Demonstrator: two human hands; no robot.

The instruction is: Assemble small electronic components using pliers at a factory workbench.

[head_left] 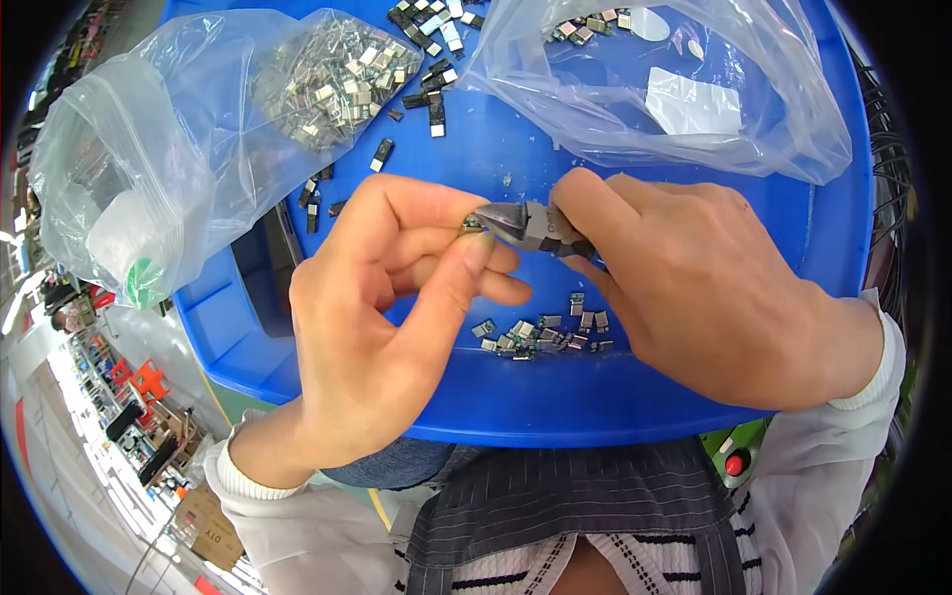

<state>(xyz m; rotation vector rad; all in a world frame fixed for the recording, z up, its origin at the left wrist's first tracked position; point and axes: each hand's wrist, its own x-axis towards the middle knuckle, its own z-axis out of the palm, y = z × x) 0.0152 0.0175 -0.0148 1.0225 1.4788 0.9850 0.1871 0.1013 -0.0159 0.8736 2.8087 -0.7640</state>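
Print shows on the brown cardboard box (208, 526) at lower left, small and bent by the lens. On the white label (692, 102) in the right plastic bag (555, 111) I can read no writing.

From my distant place I see the left hand (362, 337) rising from the lower edge, its thumb and forefinger pinched on one small circuit part (472, 225); the other fingers are curled behind. This part is above the middle of the blue tray (555, 416). The right hand (704, 288) is closed around the pliers (531, 224), with its back up and the nose pointing left. The tips meet the part, but I cannot tell if they bite it.

Below, between both hands, loose metal connectors (526, 340) lie in the tray. Black-ended pieces (436, 114) are scattered farther up, near the left plastic bag (218, 94), which holds many connectors.
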